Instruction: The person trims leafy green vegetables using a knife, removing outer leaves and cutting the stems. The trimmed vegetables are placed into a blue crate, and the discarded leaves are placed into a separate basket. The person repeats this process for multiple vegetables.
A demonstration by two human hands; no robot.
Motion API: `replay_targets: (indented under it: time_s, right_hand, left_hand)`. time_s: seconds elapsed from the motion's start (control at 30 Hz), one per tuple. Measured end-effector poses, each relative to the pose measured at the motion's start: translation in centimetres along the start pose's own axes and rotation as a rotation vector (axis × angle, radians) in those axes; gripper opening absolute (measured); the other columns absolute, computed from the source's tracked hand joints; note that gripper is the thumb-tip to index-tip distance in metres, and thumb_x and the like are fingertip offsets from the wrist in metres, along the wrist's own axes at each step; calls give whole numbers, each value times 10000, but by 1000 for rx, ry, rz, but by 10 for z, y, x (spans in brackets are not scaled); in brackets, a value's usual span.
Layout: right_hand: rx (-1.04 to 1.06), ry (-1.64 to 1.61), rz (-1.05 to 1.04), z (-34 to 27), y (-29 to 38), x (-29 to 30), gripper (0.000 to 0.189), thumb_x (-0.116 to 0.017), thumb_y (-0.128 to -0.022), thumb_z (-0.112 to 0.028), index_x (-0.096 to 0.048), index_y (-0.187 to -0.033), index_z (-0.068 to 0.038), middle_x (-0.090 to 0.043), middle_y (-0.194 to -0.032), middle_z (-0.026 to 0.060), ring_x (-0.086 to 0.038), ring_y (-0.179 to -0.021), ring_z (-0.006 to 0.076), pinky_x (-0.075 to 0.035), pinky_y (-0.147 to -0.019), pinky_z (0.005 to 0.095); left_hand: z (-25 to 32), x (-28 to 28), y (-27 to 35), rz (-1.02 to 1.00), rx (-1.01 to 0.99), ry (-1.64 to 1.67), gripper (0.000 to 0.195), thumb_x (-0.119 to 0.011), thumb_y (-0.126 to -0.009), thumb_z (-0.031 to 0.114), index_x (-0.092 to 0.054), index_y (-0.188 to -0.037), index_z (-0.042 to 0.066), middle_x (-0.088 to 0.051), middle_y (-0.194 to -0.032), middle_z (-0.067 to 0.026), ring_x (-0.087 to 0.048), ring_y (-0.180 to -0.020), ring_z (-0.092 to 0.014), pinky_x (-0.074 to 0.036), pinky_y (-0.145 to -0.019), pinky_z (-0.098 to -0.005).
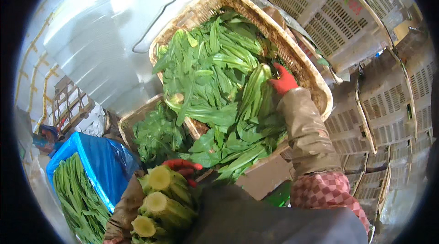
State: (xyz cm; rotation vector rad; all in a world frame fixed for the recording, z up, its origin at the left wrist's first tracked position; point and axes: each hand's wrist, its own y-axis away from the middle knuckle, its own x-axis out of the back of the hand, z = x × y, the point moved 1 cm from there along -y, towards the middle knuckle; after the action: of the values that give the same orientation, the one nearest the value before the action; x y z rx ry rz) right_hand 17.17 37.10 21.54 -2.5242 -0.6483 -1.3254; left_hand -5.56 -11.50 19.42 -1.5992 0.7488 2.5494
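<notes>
My left hand, in a red glove, curls around the far side of three long-leaved lettuce heads. Their pale round cut ends face up against my left forearm. My right hand, also red-gloved, is inside a large dirty plastic crate. Its thumb and forefinger are apart beside the base of a pale-ribbed lettuce head; whether they grip it is unclear. More lettuce with broad green leaves fills the crate, and some leaves hang over its near rim.
A smaller crate of loose leaves adjoins on the left. Below it stands a blue-lined container of long greens. Slatted plastic crates are stacked along the right. A bent dark wire lies against the pale plastic sheeting.
</notes>
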Motion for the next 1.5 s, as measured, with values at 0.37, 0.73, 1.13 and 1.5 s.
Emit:
replay_targets:
  time_s: [0.37,0.73,1.13,1.5]
  right_hand:
    - [43,-416,13,-49,45,-18,852,-879,-677,-125,-505,-1442,-90,-615,-1320,175,-607,-1189,276,-496,-1003,396]
    - [742,-650,222,-202,128,112,661,-713,-717,74,-569,-1358,6,-659,-1257,120,-632,-1137,211,-506,-999,347]
    - [17,-1075,-651,-281,223,-31,491,-733,-878,-87,-579,-1336,-3,-664,-1190,112,-634,-1046,182,-525,-947,332]
    - [901,407,-303,-301,237,-66,275,-668,-794,-124,-729,-1056,-185,-697,-784,136,-684,-700,334,-559,-625,429]
  left_hand:
    - [-12,12,-8,-131,-127,10,515,-506,-1041,240,-406,-1474,-20,-707,-1004,-187,-674,-1007,-283,-537,-923,-396]
    - [-3,16,-1,47,-719,-341,799,-764,-888,147,-318,-1548,79,-567,-1357,-177,-543,-1276,-243,-519,-976,-366]
    - [6,-19,30,-169,-598,160,483,-623,-957,332,-529,-1390,140,-604,-1303,-46,-576,-1195,-253,-554,-920,-484]
    - [-22,21,69,-151,-605,156,601,-733,-915,289,-474,-1433,130,-559,-1396,-80,-573,-1233,-249,-517,-1005,-444]
